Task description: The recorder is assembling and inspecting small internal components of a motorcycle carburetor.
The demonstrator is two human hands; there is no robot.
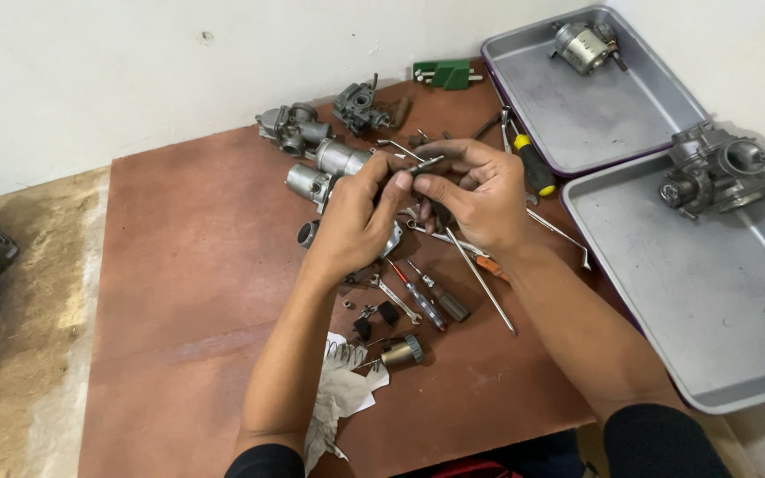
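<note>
Small metal part (425,164): pinched up in the air between both hands, above the clutter at the far middle of the tabletop (188,292); slim and pin-like, too small to name more exactly.
Long axis: runs low-left to high-right across the view, its free tip angling up and away from the person, towards the wall.
Left hand (358,217): fingers curled in tight, thumb and forefinger closed on the near, lower end of the part; the part sits just up and right of this hand.
Right hand (480,199): fingers bent, tips closed in on the part from the right side; the part lies just left of it, at its fingertips.
Nearer hand: neither, really; both meet on it, fingertips touching.
Below the hands: carburetor bodies (312,155) to the far left, screwdrivers (427,296) and a thin rod (482,281) lying underneath, well apart from the held part.
Off right: two grey metal trays (728,310), each carrying a carburetor (714,168).
Near edge: a crumpled white rag (338,398) with a spring (340,352) beside it.
</note>
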